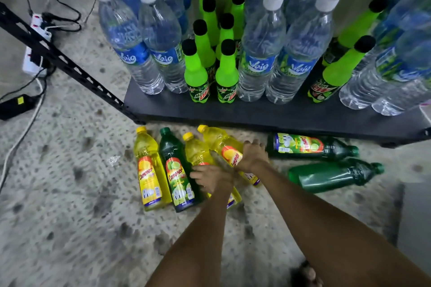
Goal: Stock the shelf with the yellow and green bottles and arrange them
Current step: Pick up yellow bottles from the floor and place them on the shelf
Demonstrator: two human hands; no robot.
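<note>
Several yellow and green bottles lie on the floor before the black shelf. A yellow bottle lies at the left, with a green bottle beside it. My left hand grips a second yellow bottle at its middle. My right hand grips a third yellow bottle around its label. Two more green bottles lie on their sides at the right.
The shelf holds tall water bottles and bright green soda bottles, with a bare strip along its front edge. A black slotted upright slants at the left. A power strip and cables lie on the floor behind it.
</note>
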